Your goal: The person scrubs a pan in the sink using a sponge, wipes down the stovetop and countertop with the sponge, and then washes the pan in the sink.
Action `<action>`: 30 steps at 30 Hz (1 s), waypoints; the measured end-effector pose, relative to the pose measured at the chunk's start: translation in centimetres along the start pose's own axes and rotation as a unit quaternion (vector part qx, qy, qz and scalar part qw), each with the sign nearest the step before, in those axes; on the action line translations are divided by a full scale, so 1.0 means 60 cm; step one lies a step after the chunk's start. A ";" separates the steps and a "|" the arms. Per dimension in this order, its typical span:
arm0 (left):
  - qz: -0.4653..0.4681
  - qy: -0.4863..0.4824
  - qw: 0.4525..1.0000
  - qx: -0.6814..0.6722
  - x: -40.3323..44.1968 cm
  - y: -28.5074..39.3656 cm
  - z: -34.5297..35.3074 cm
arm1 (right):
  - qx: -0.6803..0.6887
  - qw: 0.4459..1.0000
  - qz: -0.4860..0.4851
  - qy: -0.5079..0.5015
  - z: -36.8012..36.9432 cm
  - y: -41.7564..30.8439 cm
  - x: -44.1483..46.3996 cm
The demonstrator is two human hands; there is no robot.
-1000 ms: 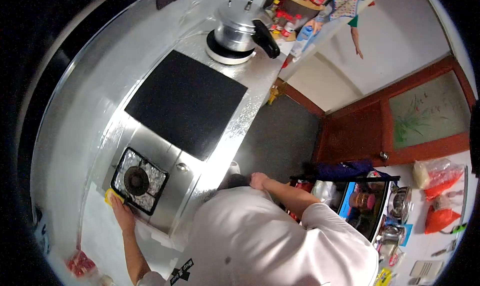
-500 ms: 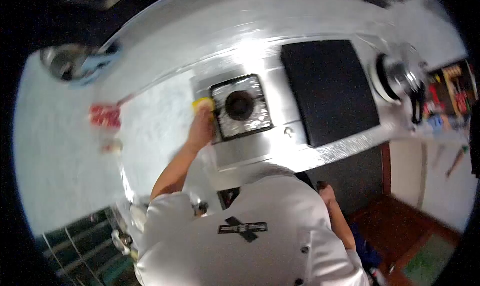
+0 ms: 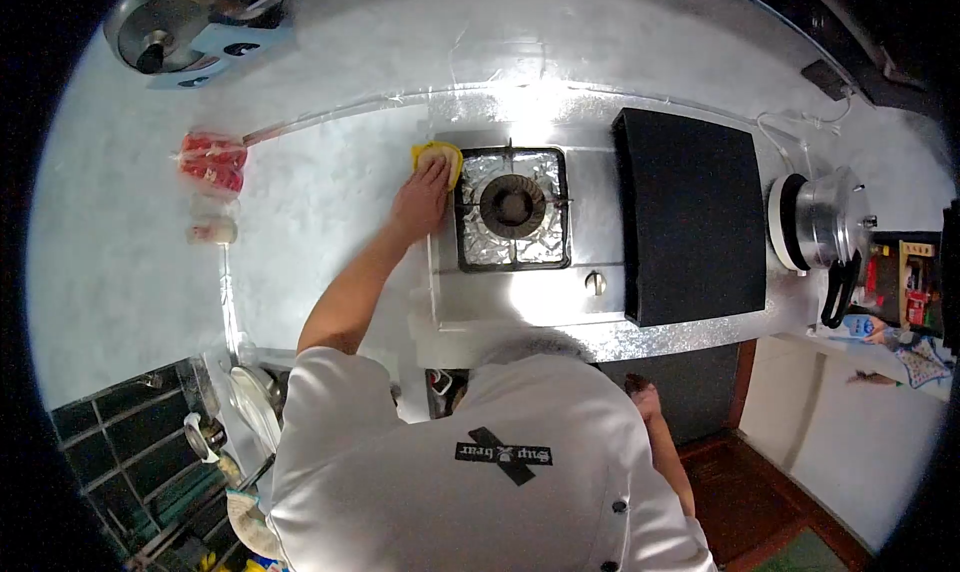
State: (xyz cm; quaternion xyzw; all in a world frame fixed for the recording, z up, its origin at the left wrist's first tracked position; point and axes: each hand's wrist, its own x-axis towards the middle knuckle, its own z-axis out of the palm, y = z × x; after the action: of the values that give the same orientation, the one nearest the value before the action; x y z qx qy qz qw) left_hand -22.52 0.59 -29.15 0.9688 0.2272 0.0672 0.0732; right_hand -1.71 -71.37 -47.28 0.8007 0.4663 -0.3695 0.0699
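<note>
My left hand [image 3: 424, 198] presses down on a yellow cloth [image 3: 454, 159] at the back left corner of the gas stove [image 3: 590, 222]. The cloth's yellow edge shows around my fingers. Beside that hand, a square black grate [image 3: 568, 237] surrounds a round burner [image 3: 513, 206] on crinkled foil. My right hand [image 3: 646, 400] hangs low near my right side, at the counter's front edge. Its fingers are dark and small in view, so whether it holds anything is unclear.
A black cover [image 3: 692, 217] lies over the stove's right part. Farther right stands a pressure cooker [image 3: 835, 217] with a black handle. At left are a red packet [image 3: 212, 162] and, farther back, a metal lid [image 3: 165, 32]. Dishes [image 3: 255, 407] sit low left.
My left hand has slid the yellow cloth toward the back along the left side of the grate. The whole view has shifted and is sharper. My right hand stays low by my side.
</note>
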 end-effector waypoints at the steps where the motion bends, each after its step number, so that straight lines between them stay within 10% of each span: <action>1: 0.026 0.014 0.999 0.013 0.014 -0.015 0.006 | -0.003 1.000 0.014 -0.026 -0.044 -0.031 -0.002; 9: 0.090 0.005 0.994 -0.063 0.128 -0.055 -0.011 | -0.079 0.991 0.005 -0.104 -0.115 -0.102 0.002; 19: -0.053 0.015 0.976 -0.209 0.255 -0.024 0.018 | 0.249 0.957 0.142 0.052 -0.180 -0.172 -0.021; 27: 0.124 -0.032 0.975 -0.182 0.398 0.178 0.026 | 0.247 0.959 0.094 0.105 -0.142 -0.145 -0.025; 30: 0.150 -0.073 0.980 -0.110 0.388 0.240 0.065 | 0.116 0.982 0.148 -0.022 -0.166 -0.168 -0.023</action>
State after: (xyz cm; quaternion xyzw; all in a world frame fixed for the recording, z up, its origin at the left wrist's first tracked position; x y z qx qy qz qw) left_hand 4.99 -2.11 -28.24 0.9801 0.0643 0.0308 0.1851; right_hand -4.91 -62.17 -36.92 0.8550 0.2953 -0.4243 0.0411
